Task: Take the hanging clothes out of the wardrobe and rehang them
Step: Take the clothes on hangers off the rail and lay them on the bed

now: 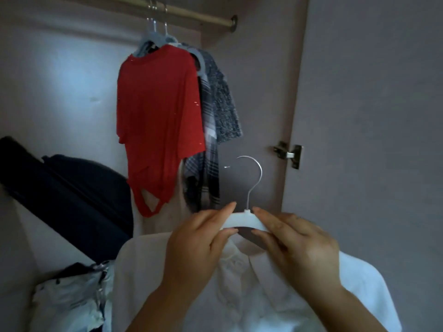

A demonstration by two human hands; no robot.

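- Three garments hung from the wardrobe rail (199,14). A red top (158,121) was foremost. A plaid garment (208,164) and a speckled grey top (223,99) hung close behind it to the right.
- A dark bag (72,195) leaned at the left of the interior, with a heap of pale denim (72,300) below it.
- The white collared shirt (263,295) sat on a white hanger (242,220), held in front of the wardrobe opening, well below the rail. The hanger's hook (254,178) stood upright and caught on nothing.
- The left hand (199,248) pinched the hanger bar just left of the hook's base, fingers on top and thumb beneath. The right hand (294,248) gripped the bar the same way on the other side.
- The back panel (60,80) was pale and dimly lit. The door (371,116) stood open at the right on a metal hinge (288,153).
- The hanger's arms were hidden under the hands and the shirt's shoulders.
- The shirt's lower part was cut off by the bottom edge.
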